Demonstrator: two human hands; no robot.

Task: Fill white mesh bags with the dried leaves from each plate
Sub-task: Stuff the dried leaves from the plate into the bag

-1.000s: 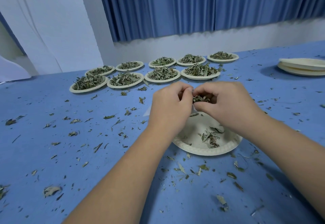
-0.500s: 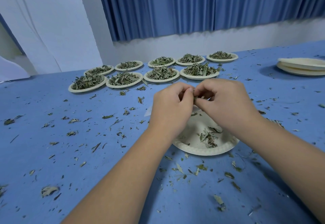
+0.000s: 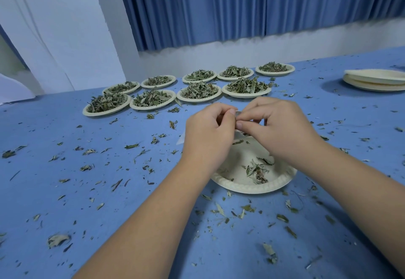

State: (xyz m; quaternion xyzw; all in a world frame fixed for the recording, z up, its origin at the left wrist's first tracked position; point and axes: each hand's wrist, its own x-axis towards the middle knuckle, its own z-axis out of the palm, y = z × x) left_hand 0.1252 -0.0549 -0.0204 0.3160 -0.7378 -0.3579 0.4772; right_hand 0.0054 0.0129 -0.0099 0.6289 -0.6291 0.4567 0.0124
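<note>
My left hand (image 3: 208, 134) and my right hand (image 3: 278, 129) meet above a pale paper plate (image 3: 252, 188). Their fingertips pinch together the top of a white mesh bag (image 3: 180, 140). Most of the bag is hidden behind the hands; only a pale corner shows left of my left hand. A small clump of dried leaves (image 3: 256, 171) lies on the plate under my right wrist.
Several plates heaped with dried leaves (image 3: 151, 99) stand in two rows at the back of the blue table (image 3: 65, 191). A stack of empty plates (image 3: 377, 80) sits at the far right. Loose leaf bits are scattered across the table.
A pinch of leaves was visible between my hands one second ago; it is gone from sight now. Both hands have drawn closer, fingertips touching at the bag's top.
</note>
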